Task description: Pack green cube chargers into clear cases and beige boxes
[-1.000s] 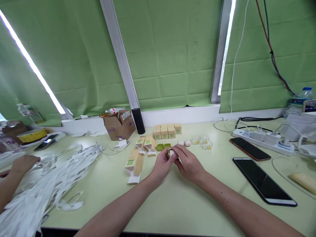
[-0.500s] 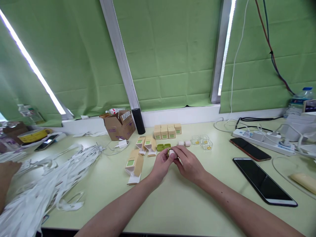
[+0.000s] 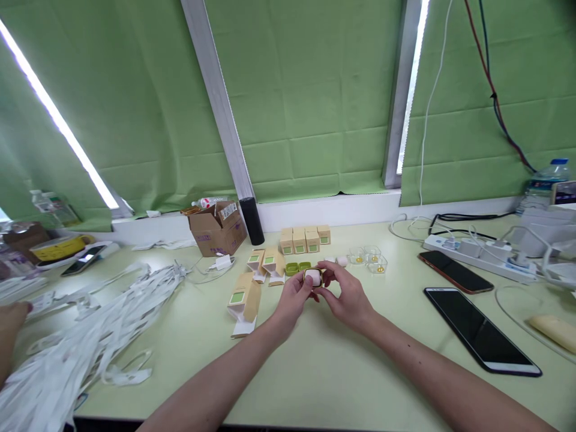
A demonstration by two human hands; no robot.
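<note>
A small white rounded piece in a green square holder point(image 3: 314, 277) is held up between my hands over the table. My left hand point(image 3: 292, 297) grips its left side, thumb in front. My right hand point(image 3: 345, 295) touches its right side with thumb and fingers closed around the edge. Just behind are two green square holders point(image 3: 298, 267). White rounded pieces point(image 3: 342, 261) lie partly hidden behind my right hand, with clear cups with yellow centres point(image 3: 372, 258) to their right. Open kraft boxes point(image 3: 245, 297) stand to the left; several closed small boxes point(image 3: 299, 241) form a block at the back.
White flat cables point(image 3: 108, 318) spread over the left side, beside another person's hand point(image 3: 12, 321). A cardboard box point(image 3: 218, 229) and black cylinder point(image 3: 252, 221) stand at the back. Two phones point(image 3: 479, 327) point(image 3: 455, 271) and a power strip point(image 3: 481, 259) lie right.
The held piece has turned so its white face shows more fully. My right hand has opened out slightly and shifted right. The other person's hand at the left has moved a little.
</note>
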